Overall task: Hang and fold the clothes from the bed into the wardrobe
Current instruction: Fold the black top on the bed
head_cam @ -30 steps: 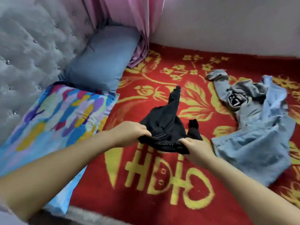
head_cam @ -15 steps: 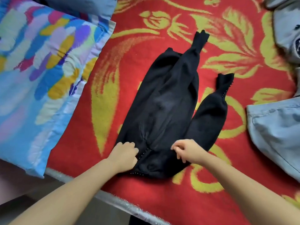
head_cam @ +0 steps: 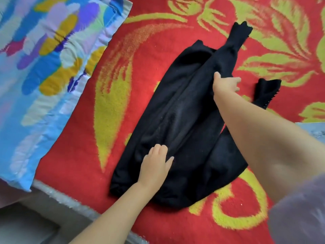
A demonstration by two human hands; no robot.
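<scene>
Head view: a black garment (head_cam: 177,124) lies spread lengthwise on the red blanket (head_cam: 153,55) with its yellow floral pattern, running from the near edge of the bed toward the far right. 1 sleeve is folded along the garment's body, its cuff (head_cam: 241,31) pointing far; the other sleeve's cuff (head_cam: 267,92) sticks out to the right, past the right forearm.

The left hand (head_cam: 156,166) rests flat on the near part of the garment, fingers straight and together, pressing the fabric down. The right hand (head_cam: 225,84) reaches farther across, at the right edge of the folded sleeve, thumb on top of the cloth and fingers extended over its edge; whether they grip the fabric or only lie on it cannot be told.

At the left a multicoloured pillow (head_cam: 45,67) lies on the blanket, near the garment but apart from it. A scrap of pale blue denim (head_cam: 316,129) shows at the right edge.
</scene>
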